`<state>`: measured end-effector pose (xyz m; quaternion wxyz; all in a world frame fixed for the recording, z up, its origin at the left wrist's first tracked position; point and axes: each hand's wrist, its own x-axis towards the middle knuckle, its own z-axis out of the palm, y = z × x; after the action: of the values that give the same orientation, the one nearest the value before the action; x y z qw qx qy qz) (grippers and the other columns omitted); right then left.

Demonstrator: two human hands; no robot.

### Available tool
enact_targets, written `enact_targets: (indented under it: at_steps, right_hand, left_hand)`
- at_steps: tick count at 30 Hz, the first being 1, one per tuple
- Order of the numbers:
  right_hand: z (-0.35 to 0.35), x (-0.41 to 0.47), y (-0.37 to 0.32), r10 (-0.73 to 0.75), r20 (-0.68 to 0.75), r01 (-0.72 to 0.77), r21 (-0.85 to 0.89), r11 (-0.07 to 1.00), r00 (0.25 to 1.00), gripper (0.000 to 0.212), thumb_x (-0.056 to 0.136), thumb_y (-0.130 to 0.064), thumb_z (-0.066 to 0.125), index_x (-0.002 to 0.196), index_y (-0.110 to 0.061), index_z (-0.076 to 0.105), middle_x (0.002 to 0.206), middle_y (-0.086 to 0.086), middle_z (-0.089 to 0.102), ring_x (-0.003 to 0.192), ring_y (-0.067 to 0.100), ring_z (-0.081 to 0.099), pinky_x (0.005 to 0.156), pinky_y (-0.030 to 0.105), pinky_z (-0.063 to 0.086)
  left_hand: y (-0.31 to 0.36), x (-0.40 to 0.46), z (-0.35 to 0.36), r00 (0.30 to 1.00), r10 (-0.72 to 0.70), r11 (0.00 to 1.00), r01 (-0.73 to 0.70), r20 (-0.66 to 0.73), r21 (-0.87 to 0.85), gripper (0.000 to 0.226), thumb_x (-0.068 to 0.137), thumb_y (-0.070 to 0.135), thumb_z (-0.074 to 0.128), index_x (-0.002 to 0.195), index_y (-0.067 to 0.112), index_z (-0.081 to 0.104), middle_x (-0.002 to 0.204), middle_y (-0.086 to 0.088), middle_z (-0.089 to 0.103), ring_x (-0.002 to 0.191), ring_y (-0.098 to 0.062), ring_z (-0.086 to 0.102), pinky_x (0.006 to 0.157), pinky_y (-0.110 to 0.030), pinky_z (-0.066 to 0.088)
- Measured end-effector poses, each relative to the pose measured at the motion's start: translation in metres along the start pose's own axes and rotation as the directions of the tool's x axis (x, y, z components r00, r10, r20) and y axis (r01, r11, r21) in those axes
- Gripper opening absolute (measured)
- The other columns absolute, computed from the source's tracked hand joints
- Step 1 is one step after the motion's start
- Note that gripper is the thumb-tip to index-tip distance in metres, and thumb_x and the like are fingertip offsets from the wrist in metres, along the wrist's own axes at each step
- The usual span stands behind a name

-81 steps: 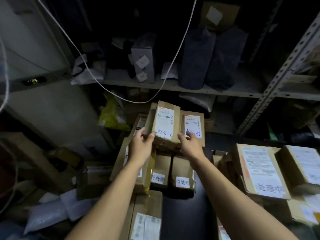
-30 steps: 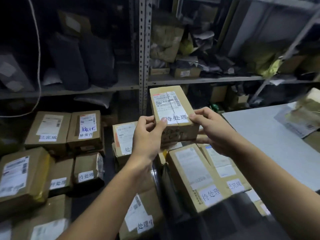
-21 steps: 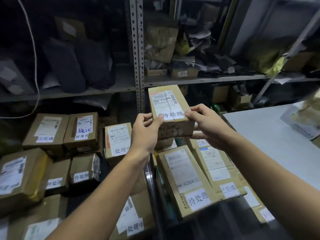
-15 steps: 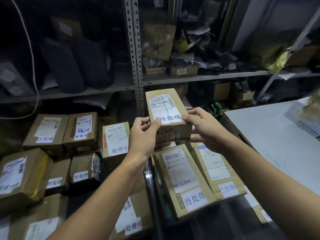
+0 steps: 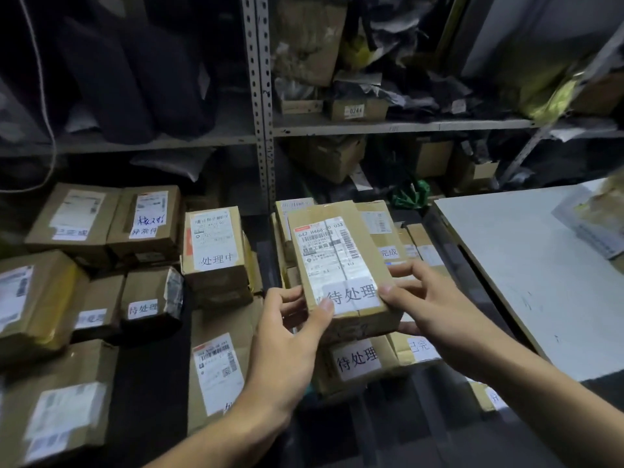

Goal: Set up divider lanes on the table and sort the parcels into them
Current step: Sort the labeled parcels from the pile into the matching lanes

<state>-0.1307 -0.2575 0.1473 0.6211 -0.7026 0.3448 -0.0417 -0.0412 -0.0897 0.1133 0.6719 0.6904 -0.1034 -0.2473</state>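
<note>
Steel shelving backs a dark tabletop crowded with parcels. Left hand and right hand pinch the near corners of one box, held over another box marked alike. Long axis runs away from the viewer, label up. Risk: corner-only pinches may let it tip.

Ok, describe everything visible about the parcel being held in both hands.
The parcel is a small brown cardboard box, taped shut, with a white shipping label with barcodes and a white sticker reading 待处理 on top. It is held tilted above other boxes, near end towards the camera. The left hand grips its near left corner, the right hand its near right side.
</note>
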Motion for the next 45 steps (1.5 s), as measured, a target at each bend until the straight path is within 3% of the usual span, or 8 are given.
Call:
enact_targets:
  at_steps: [4, 10, 16, 22, 31, 34, 40, 45]
  right_hand:
    - [0.0, -0.004, 0.02, 0.046, -0.009, -0.047, -0.086, 0.995, 0.999, 0.02, 0.093, -0.027, 0.064, 0.112, -0.026, 0.057, 0.109, -0.003, 0.073, 0.1, 0.011, 0.07, 0.094, 0.037, 0.054]
    - [-0.001, -0.005, 0.03, 0.065, -0.018, -0.067, -0.127, 0.99, 0.998, 0.024, 0.094, -0.025, 0.063, 0.117, -0.027, 0.054, 0.111, -0.006, 0.071, 0.098, 0.007, 0.067, 0.071, 0.019, 0.047]
    - [0.0, -0.006, 0.03, 0.047, -0.032, -0.051, -0.134, 0.99, 0.998, 0.03, 0.095, -0.027, 0.061, 0.124, -0.027, 0.053, 0.119, -0.005, 0.067, 0.103, 0.005, 0.064, 0.076, 0.019, 0.047]
    - [0.009, -0.008, -0.007, -0.245, -0.162, 0.161, -0.407, 0.899, 0.956, 0.046, 0.094, -0.039, 0.059, 0.137, -0.032, 0.045, 0.141, -0.013, 0.049, 0.127, 0.008, 0.048, 0.101, 0.035, 0.043]
    - [0.101, 0.011, -0.08, -0.507, 0.067, 0.485, -0.423, 0.765, 0.859, 0.046, 0.092, -0.037, 0.062, 0.136, -0.031, 0.048, 0.125, -0.019, 0.055, 0.116, 0.0, 0.054, 0.098, 0.027, 0.048]
    - [0.145, 0.024, -0.096, -0.5, 0.175, 0.526, -0.397, 0.752, 0.848, 0.049, 0.091, -0.037, 0.064, 0.137, -0.031, 0.047, 0.117, -0.022, 0.056, 0.106, -0.005, 0.057, 0.089, 0.015, 0.049]
    - [0.244, 0.051, -0.122, -0.449, 0.337, 0.556, -0.377, 0.741, 0.827, 0.047, 0.092, -0.036, 0.064, 0.136, -0.026, 0.049, 0.118, -0.009, 0.061, 0.097, -0.002, 0.062, 0.081, 0.013, 0.049]
    - [0.332, 0.079, -0.126, -0.384, 0.422, 0.547, -0.389, 0.741, 0.821, 0.052, 0.093, -0.04, 0.063, 0.139, -0.021, 0.048, 0.129, -0.001, 0.063, 0.111, 0.01, 0.062, 0.096, 0.031, 0.051]
  left_hand:
    - [-0.02, -0.007, 0.003, 0.999, -0.038, 0.999, 0.038, -0.01, 0.022, 0.029, 0.083, 0.026, 0.074, 0.105, 0.026, 0.056, 0.105, 0.013, 0.068, 0.094, 0.008, 0.063, 0.079, -0.018, 0.053]
    - [-0.033, -0.01, 0.006, 0.997, -0.077, 0.993, 0.077, 0.006, 0.086, 0.036, 0.082, 0.028, 0.076, 0.104, 0.031, 0.047, 0.1, 0.014, 0.067, 0.086, 0.012, 0.062, 0.071, -0.012, 0.05]
    - [-0.031, -0.007, 0.004, 0.997, -0.076, 0.994, 0.074, 0.026, 0.078, 0.042, 0.08, 0.034, 0.076, 0.106, 0.034, 0.044, 0.108, 0.016, 0.06, 0.097, 0.005, 0.058, 0.075, -0.015, 0.047]
    - [-0.023, 0.0, -0.019, 0.999, -0.02, 0.997, 0.023, -0.042, 0.07, 0.046, 0.076, 0.04, 0.075, 0.11, 0.035, 0.045, 0.116, 0.006, 0.053, 0.109, -0.006, 0.052, 0.089, -0.023, 0.044]
    - [0.009, 0.026, -0.108, 0.963, 0.091, 0.992, -0.11, -0.253, -0.063, 0.053, 0.07, 0.046, 0.075, 0.114, 0.035, 0.047, 0.119, 0.003, 0.054, 0.112, -0.013, 0.055, 0.092, -0.031, 0.05]
    - [0.015, 0.035, -0.146, 0.926, 0.132, 0.985, -0.163, -0.355, -0.058, 0.061, 0.069, 0.049, 0.078, 0.118, 0.03, 0.047, 0.118, 0.001, 0.054, 0.11, -0.014, 0.056, 0.089, -0.028, 0.049]
    - [0.008, 0.052, -0.24, 0.852, 0.135, 0.983, -0.179, -0.506, -0.039, 0.054, 0.072, 0.042, 0.074, 0.115, 0.027, 0.046, 0.115, 0.0, 0.052, 0.108, -0.014, 0.055, 0.091, -0.027, 0.047]
    - [-0.009, 0.069, -0.325, 0.8, 0.093, 0.991, -0.133, -0.592, -0.023, 0.053, 0.077, 0.039, 0.077, 0.116, 0.025, 0.045, 0.119, 0.0, 0.05, 0.111, -0.014, 0.054, 0.092, -0.026, 0.044]
